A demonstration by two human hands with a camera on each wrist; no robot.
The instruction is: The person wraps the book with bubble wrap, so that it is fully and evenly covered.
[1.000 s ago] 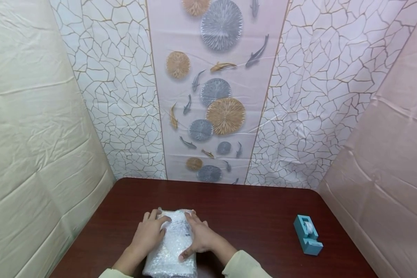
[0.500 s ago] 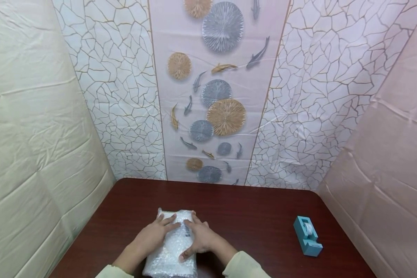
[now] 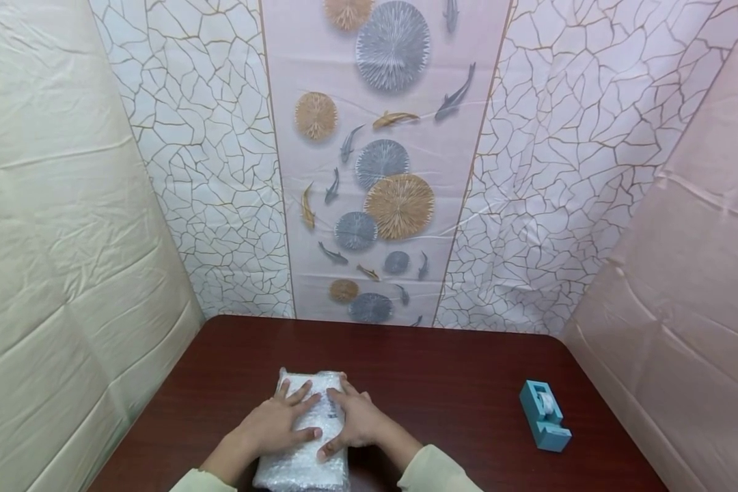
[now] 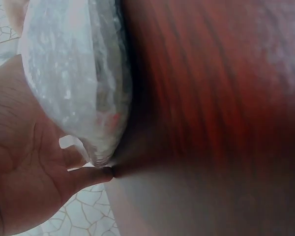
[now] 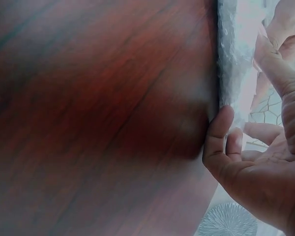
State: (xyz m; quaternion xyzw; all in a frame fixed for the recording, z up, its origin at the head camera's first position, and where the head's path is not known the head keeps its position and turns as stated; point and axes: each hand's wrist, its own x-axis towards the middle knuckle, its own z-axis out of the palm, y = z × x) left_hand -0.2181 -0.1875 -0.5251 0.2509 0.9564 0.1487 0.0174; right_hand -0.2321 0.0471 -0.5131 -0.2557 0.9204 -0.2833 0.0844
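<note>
A package wrapped in clear bubble wrap [image 3: 303,470] lies at the near edge of the dark red table, whitish under the wrap. My left hand [image 3: 269,427] rests on its top with the fingers spread. The right hand [image 3: 358,420] holds the right side, thumb on top. In the right wrist view, the fingers of that hand [image 5: 265,182] curl along the side edge of the package [image 5: 236,54]. The left wrist view has the wrapped package [image 4: 64,64] bulging at its edge, with the left palm [image 4: 24,157] beside it.
A teal tape dispenser [image 3: 544,418] with a roll of tape stands at the right of the table [image 3: 443,396]. Patterned cloth [image 3: 369,171] hangs behind, and beige cloth walls [image 3: 67,239] stand at both sides.
My left hand has moved from the package's left edge onto its top, its fingers spreading and the thumb shifting nearer to me. The right hand has stayed in place.
</note>
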